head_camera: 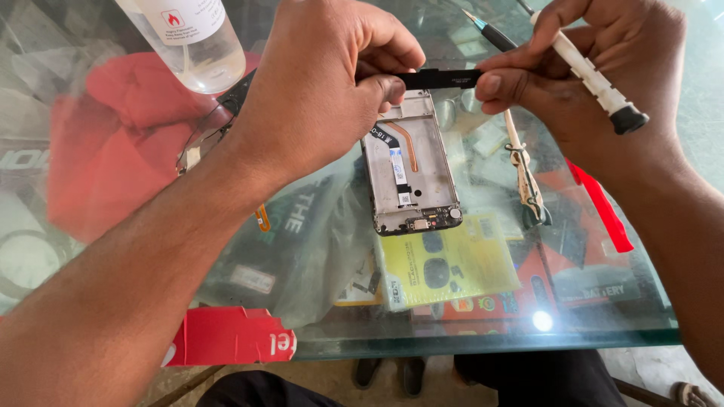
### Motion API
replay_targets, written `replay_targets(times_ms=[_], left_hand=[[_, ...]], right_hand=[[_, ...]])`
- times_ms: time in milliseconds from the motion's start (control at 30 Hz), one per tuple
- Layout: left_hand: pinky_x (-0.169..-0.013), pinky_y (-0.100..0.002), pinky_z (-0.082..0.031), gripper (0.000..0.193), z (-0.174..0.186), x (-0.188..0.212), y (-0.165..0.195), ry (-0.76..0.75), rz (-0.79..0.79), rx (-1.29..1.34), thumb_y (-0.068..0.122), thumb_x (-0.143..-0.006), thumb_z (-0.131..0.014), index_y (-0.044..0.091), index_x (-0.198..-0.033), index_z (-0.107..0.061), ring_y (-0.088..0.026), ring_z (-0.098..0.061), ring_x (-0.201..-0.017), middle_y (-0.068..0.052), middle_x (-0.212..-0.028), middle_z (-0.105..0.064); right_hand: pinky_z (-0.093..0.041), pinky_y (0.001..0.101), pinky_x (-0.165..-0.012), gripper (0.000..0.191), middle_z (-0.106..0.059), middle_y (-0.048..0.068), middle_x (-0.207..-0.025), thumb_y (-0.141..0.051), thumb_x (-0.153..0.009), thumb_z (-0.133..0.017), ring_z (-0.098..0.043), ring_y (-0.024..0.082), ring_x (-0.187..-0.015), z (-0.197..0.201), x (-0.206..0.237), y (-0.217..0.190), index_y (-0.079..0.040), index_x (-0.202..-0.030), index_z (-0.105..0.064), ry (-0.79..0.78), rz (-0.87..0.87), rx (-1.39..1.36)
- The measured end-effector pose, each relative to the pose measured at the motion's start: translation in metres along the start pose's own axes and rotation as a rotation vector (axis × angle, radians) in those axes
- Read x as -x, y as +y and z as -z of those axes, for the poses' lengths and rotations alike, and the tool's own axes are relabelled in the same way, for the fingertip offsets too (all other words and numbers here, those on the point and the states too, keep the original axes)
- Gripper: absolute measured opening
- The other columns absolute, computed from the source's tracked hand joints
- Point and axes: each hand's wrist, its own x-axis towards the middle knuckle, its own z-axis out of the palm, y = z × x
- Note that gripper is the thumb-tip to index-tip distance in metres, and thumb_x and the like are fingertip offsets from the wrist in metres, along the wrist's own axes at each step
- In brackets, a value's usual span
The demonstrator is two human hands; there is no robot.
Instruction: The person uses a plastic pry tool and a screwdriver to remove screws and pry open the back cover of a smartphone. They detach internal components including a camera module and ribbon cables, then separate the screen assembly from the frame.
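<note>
We see the left hand [324,83] and the right hand [588,75] holding one thin black strip [437,78] between them, up above the glass table [483,332]. The strip is long, flat and dark, like a small black bar, and it lies level from one hand to the other. The left hand pinches its one end with thumb and finger, with the other fingers curled in. The right hand pinches the other end with its thumb and first finger. The right hand also holds a white screwdriver [596,79] tucked under its other fingers; its black cap sticks out toward the wrist and its thin tip points away past the fingers. Just below the strip, between the two hands, lies an open phone frame [411,166] flat on the glass. It is grey, with a thin orange line, a white ribbon and small parts at its near end. Under the glass, nearer to us than the frame, we see a yellow packet [452,264]. Beyond the left hand stands a clear bottle [196,38], and below that wrist is a red cloth [113,151].
</note>
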Motion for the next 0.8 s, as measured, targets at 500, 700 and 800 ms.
replay_targets(times_ms=[500, 700, 800], left_hand=[[-0.072, -0.019, -0.061, 0.012, 0.006, -0.005, 0.006, 0.180, 0.133, -0.022, -0.010, -0.092, -0.070, 0.000, -0.098, -0.069, -0.005, -0.073, -0.080, -0.002, -0.087, -0.074], [-0.081, -0.022, -0.063, 0.017, 0.008, -0.001, 0.004, 0.184, -0.031, 0.034, -0.009, -0.093, -0.080, 0.002, -0.101, -0.069, -0.007, -0.074, -0.090, -0.002, -0.096, -0.074], [-0.077, -0.023, -0.061, 0.018, 0.005, 0.001, 0.009, 0.135, -0.094, -0.018, -0.009, -0.094, -0.084, 0.002, -0.096, -0.070, -0.008, -0.073, -0.086, -0.003, -0.092, -0.074]], right_hand=[[-0.064, 0.0302, -0.085, 0.022, -0.072, 0.023, -0.103, 0.010, -0.109, -0.071, -0.076, 0.023, -0.095, 0.022, 0.013, 0.024, 0.005, -0.098, -0.052, 0.063, 0.142, 0.112], [-0.069, 0.0356, -0.085, 0.019, -0.071, 0.017, -0.097, -0.010, -0.118, -0.066, -0.076, 0.023, -0.093, 0.013, 0.002, 0.019, -0.001, -0.102, -0.061, 0.122, -0.119, -0.387], [-0.071, 0.0381, -0.086, 0.011, -0.076, 0.016, -0.101, -0.015, -0.106, -0.062, -0.078, 0.024, -0.097, 0.008, -0.005, 0.014, -0.005, -0.101, -0.061, -0.023, -0.291, -0.692]])
